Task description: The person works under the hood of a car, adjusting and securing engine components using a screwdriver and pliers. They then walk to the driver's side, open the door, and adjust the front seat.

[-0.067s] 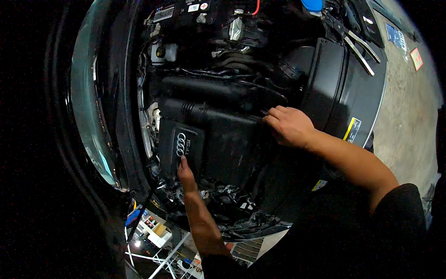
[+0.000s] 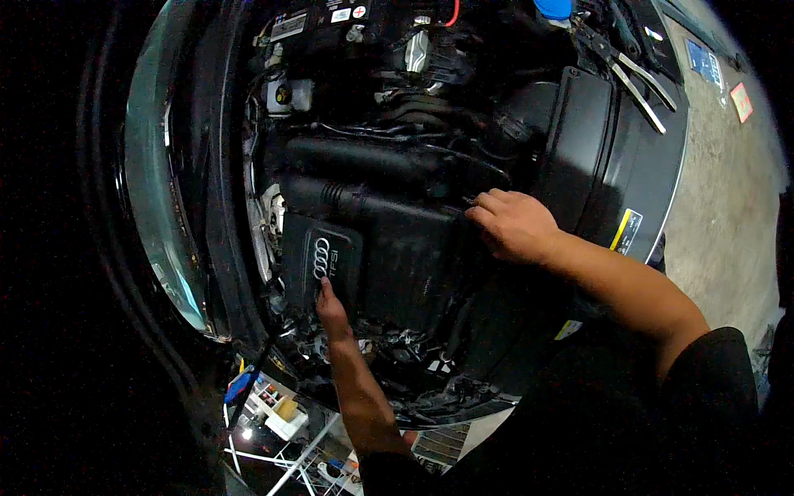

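Observation:
A black plastic engine cover (image 2: 401, 264) with a raised badge panel lies over the middle of the engine bay. At its lower left, my left hand (image 2: 332, 314) grips the near edge, the thumb on top beside the badge and the other fingers hidden below. My right hand (image 2: 517, 223) is closed at the cover's right-hand corner, fingers curled round the edge; their tips are partly hidden. A black hose or duct (image 2: 356, 155) runs along the cover's far side.
Pliers with bare metal handles (image 2: 641, 87) lie at the far right of the bay. Behind are a battery (image 2: 314, 21), a fluid reservoir (image 2: 288, 95) and a blue cap (image 2: 554, 9). A black airbox (image 2: 579, 124) stands right; a white cart (image 2: 281, 417) is lower left.

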Available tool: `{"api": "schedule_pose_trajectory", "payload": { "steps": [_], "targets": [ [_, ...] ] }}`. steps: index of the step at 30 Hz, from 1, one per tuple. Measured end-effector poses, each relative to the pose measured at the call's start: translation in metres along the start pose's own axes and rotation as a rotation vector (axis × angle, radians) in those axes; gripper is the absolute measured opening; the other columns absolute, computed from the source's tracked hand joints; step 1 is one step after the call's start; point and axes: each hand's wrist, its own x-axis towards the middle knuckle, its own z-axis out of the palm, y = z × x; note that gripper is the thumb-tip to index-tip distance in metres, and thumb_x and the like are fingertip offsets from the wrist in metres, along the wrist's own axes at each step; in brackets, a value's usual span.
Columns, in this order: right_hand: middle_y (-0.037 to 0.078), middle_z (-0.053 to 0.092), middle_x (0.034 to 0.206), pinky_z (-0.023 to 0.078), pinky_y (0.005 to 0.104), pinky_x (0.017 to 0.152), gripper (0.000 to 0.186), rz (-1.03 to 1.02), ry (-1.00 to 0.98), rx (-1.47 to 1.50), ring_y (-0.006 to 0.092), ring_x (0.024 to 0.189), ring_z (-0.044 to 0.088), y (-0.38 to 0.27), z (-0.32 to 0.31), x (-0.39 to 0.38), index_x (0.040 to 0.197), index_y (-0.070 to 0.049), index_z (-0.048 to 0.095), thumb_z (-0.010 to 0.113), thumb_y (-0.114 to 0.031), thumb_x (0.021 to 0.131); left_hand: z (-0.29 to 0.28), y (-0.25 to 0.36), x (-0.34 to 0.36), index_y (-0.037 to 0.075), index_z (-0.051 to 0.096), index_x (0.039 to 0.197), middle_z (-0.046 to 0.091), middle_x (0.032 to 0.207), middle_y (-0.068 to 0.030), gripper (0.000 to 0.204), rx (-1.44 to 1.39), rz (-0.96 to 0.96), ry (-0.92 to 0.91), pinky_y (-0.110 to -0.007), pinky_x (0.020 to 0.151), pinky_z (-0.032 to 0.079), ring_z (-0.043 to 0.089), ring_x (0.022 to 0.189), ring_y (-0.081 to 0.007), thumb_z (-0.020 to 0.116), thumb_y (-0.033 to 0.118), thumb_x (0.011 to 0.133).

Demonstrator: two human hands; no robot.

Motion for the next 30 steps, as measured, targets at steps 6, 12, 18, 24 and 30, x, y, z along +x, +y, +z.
{"api": "schedule_pose_trajectory", "payload": {
  "steps": [6,12,18,24,30],
  "targets": [
    [0.009,0.061,0.105,0.055,0.0384,0.085,0.028,-0.009,-0.038,0.024,0.0273,0.100,0.062,0.000,-0.008,0.002,0.109,-0.006,0.062,0.062,-0.015,0.082,0.021,0.026,-0.024,-0.007,0.053,0.141,0.056,0.143,-0.0235,0.072,-0.190,0.047,0.097,-0.042,0.110,0.039,0.052,0.131,-0.0376,0.041,0.055,0.106],
    [0.009,0.062,0.105,0.055,0.0384,0.084,0.030,0.011,-0.050,0.040,0.0276,0.099,0.062,-0.001,-0.003,0.002,0.108,-0.007,0.062,0.066,-0.018,0.080,0.017,0.045,-0.032,-0.008,0.060,0.133,0.063,0.131,-0.0267,0.075,0.015,-0.079,0.120,-0.046,0.102,0.045,0.059,0.116,-0.0430,0.034,0.057,0.106],
    [0.010,0.062,0.106,0.056,0.0390,0.086,0.021,0.028,-0.129,0.038,0.0278,0.102,0.062,-0.004,-0.010,0.004,0.107,-0.006,0.062,0.056,-0.016,0.090,0.021,0.042,-0.031,-0.009,0.065,0.125,0.065,0.121,-0.0323,0.080,0.224,0.139,0.167,-0.050,0.098,0.046,0.061,0.112,-0.0480,0.027,0.058,0.107],
    [0.009,0.061,0.103,0.054,0.0387,0.085,0.032,0.008,-0.089,0.006,0.0281,0.099,0.061,-0.001,-0.002,0.001,0.109,-0.007,0.062,0.067,-0.018,0.079,0.016,0.035,-0.025,-0.008,0.065,0.126,0.064,0.125,-0.0322,0.082,0.315,0.082,0.174,-0.050,0.102,0.044,0.059,0.116,-0.0489,0.026,0.061,0.106],
    [0.010,0.061,0.102,0.053,0.0393,0.082,0.036,0.004,-0.092,0.003,0.0289,0.097,0.060,-0.005,-0.004,0.005,0.109,-0.007,0.063,0.073,-0.018,0.076,0.019,0.036,-0.017,0.000,0.063,0.134,0.061,0.133,-0.0283,0.084,0.197,-0.178,0.100,-0.053,0.104,0.042,0.055,0.123,-0.0491,0.026,0.069,0.102]
  ]
}}
